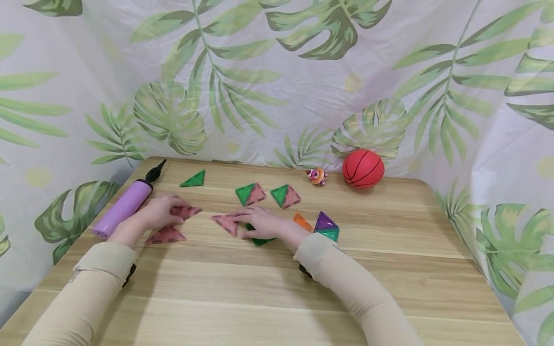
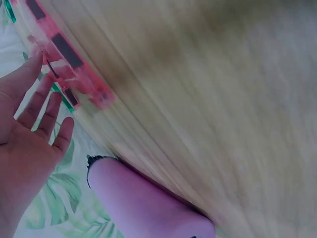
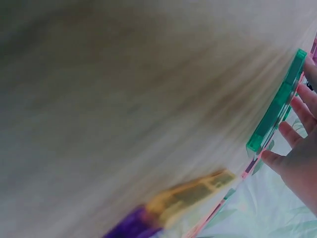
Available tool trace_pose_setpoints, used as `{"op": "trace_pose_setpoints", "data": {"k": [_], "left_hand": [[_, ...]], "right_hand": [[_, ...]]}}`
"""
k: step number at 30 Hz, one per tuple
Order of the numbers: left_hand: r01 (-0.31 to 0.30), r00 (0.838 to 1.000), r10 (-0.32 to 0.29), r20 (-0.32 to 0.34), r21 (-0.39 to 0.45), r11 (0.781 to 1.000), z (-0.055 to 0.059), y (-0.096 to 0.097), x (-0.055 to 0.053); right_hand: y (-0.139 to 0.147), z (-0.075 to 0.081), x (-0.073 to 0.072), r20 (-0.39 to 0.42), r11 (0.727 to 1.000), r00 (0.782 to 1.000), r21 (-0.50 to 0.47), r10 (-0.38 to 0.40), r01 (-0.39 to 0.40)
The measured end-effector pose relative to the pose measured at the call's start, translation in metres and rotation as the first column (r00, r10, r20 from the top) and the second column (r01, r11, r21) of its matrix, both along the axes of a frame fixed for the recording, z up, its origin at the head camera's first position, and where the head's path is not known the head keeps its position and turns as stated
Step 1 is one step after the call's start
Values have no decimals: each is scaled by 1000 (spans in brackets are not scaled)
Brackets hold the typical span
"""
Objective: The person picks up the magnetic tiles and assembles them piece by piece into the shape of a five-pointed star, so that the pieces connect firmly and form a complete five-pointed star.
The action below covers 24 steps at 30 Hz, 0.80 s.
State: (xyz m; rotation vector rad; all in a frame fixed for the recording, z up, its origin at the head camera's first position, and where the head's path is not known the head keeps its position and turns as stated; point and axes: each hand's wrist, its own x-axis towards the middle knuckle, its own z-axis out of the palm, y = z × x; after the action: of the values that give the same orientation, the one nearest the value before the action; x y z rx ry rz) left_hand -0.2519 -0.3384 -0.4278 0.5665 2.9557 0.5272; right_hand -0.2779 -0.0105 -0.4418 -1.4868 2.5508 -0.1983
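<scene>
My left hand (image 1: 162,211) is at the left of the table, with a pink triangular magnetic tile (image 1: 188,212) between thumb and fingers. Nearer the front lies a second pink triangle tile (image 1: 168,235). In the left wrist view, the thumb and fingertips of the left hand (image 2: 34,114) meet a pink tile's edge (image 2: 67,52). My right hand (image 1: 261,222) reaches over a pink triangle tile (image 1: 227,223), its fingers fairly straight and touching it. Partly beneath that hand is a green triangle tile (image 1: 260,241). In the right wrist view, a green tile's edge (image 3: 277,109) stands beside the fingers.
Two green-and-pink tile pairs, one left (image 1: 250,194) and one right (image 1: 285,195), lie behind the right hand. A lone green tile (image 1: 194,179), orange tile (image 1: 303,222), purple tile (image 1: 325,221), purple pump (image 1: 125,206), small toy figure (image 1: 317,177) and red ball (image 1: 363,168) surround the work.
</scene>
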Motion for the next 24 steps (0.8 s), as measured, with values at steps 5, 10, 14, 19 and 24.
{"op": "trace_pose_setpoints", "data": {"k": [5,10,14,19,24], "left_hand": [[64,998,-64,3,53,997,-3,9,0],[63,998,-65,22,95,993,1,15,2],[-48,999,48,-19,20,999,3,12,3],[-114,993,112,-34,-61,992,-2,6,1],[-68,998,68,4,-18,998,-3,7,0]], "right_hand": [[7,3,5,16,1000,1000,9,-21,21],[8,4,9,26,999,998,5,-53,53],[4,5,11,4,997,997,-2,-81,81],[-4,3,12,-28,989,989,6,-145,145],[-12,1,14,-66,974,973,27,-221,224]]}}
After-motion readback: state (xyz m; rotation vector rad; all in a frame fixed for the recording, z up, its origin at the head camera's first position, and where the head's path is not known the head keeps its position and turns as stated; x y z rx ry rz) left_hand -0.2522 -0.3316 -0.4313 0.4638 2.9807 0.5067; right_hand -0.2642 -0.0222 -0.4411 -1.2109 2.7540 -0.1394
